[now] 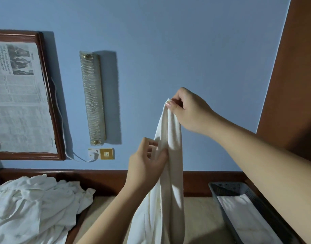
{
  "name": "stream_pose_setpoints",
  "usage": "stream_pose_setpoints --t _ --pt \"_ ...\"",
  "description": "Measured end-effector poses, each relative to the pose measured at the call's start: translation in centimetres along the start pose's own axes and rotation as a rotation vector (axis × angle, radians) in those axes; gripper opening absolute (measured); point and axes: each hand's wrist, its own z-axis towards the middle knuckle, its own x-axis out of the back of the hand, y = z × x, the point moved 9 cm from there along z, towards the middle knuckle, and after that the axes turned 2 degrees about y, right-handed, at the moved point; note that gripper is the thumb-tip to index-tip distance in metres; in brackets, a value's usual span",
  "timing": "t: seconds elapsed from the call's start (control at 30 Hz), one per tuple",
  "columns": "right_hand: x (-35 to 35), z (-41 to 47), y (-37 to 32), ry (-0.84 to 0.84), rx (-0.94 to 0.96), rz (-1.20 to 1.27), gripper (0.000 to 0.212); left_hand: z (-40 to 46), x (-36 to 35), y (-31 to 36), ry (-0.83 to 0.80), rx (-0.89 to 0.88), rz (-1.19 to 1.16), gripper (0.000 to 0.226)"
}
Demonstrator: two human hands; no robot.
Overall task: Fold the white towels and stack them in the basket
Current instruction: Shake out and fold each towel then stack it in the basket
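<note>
A white towel [170,182] hangs lengthwise in front of me, down past the bottom of the view. My right hand [190,111] pinches its top corner, raised high against the blue wall. My left hand [146,166] grips the towel's left edge lower down, fingers curled round the cloth. A dark grey mesh basket [256,198] stands at the lower right with a folded white towel [246,219] lying flat inside. A heap of unfolded white towels [33,206] lies at the lower left.
A beige surface [198,217] runs between heap and basket, with a dark wooden ledge [102,178] behind it. On the wall hang a wood-framed newspaper [19,95], a long glass lamp [92,97] and a socket with a white cable [101,154]. A wooden panel [295,76] stands at right.
</note>
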Motion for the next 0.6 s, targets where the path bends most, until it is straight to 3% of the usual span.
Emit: stream_pose_setpoints --t 0.2,0.33,0.47,0.6 --pt "2.2 -0.6 -0.5 0.076 0.007 0.016 0.023 -2.8 2.2 1.2 0.212 -0.153 -0.03 0.006" --pt "2.6 -1.2 -0.5 0.081 -0.007 0.032 0.025 -3.7 2.6 2.1 0.259 -0.237 0.015 0.012" --pt "2.6 -1.7 -0.8 0.079 -0.005 0.035 0.024 -4.2 1.3 1.9 0.116 -0.186 -0.11 0.009" --pt "2.7 -1.9 -0.7 0.073 -0.004 0.047 0.024 -4.9 -0.6 1.9 -0.132 -0.194 -0.192 0.039"
